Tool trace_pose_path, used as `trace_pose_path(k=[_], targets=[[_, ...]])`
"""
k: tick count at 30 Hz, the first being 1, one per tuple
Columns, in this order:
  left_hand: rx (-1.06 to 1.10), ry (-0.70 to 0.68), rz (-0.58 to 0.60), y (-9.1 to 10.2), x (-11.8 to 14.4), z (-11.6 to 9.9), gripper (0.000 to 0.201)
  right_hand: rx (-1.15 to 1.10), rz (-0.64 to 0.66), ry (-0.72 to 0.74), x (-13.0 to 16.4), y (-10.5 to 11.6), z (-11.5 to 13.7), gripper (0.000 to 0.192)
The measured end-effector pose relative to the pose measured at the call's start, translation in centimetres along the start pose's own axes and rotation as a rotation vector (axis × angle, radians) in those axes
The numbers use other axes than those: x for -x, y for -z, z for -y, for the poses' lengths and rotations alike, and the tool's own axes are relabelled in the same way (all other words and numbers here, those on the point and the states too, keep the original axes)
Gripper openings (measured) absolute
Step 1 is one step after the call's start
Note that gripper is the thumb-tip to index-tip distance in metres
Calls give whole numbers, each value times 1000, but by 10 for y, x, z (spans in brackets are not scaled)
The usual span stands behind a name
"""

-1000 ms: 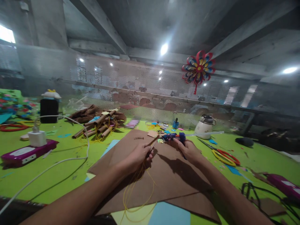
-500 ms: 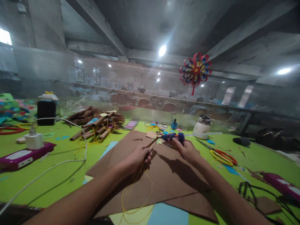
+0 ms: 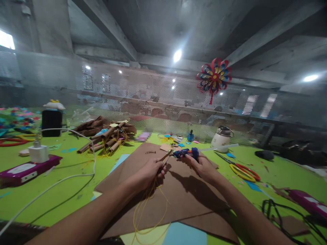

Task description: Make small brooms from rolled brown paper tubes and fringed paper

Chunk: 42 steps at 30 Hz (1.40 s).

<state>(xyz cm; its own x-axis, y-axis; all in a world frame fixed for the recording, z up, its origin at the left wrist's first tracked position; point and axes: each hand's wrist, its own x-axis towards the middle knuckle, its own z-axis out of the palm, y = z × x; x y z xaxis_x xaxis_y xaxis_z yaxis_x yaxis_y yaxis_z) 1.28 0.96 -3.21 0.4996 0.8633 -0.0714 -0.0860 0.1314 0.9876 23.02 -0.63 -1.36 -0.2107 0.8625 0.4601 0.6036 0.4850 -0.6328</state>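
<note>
My left hand [image 3: 150,171] grips a thin brown paper stick [image 3: 166,156] together with loose yellow string [image 3: 143,211] that trails down toward me. A blue glue gun [image 3: 187,153] sits in my right hand [image 3: 201,165], its nozzle pointing left at the tip of the stick, with a clear glue rod sticking out to the right. Both hands hover over a large brown paper sheet [image 3: 178,194] lying on the green table [image 3: 71,170].
A pile of brown paper rolls [image 3: 107,134] lies at the back left. A white charger [image 3: 38,153] with its cable sits on a magenta box [image 3: 25,170]. Scissors with yellow and red handles [image 3: 242,168], a white pot [image 3: 222,137] and a black cable [image 3: 281,211] are on the right.
The glue gun's nozzle has moved a little to the left, closer to the stick tip. My left hand has stayed put.
</note>
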Motion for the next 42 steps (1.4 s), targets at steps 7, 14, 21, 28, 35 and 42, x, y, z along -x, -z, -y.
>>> trace_pose_path(k=[7, 14, 21, 28, 35, 42], targets=[[3, 8, -4, 0, -1, 2, 22, 36, -50, -74, -2, -1, -9, 46], [3, -12, 7, 1, -4, 6, 19, 93, -130, -74, -4, 1, -16, 48], [71, 53, 14, 6, -9, 7, 16, -6, -212, -78, -4, 5, -6, 50], [33, -12, 16, 6, -9, 9, 17, 5, -107, -87, -2, -1, -11, 50], [-21, -65, -13, 6, -6, 4, 22, -70, -73, -87, 2, -6, 0, 48], [5, -127, 31, 6, -6, 1, 20, -351, 52, -219, 5, -19, -9, 52]])
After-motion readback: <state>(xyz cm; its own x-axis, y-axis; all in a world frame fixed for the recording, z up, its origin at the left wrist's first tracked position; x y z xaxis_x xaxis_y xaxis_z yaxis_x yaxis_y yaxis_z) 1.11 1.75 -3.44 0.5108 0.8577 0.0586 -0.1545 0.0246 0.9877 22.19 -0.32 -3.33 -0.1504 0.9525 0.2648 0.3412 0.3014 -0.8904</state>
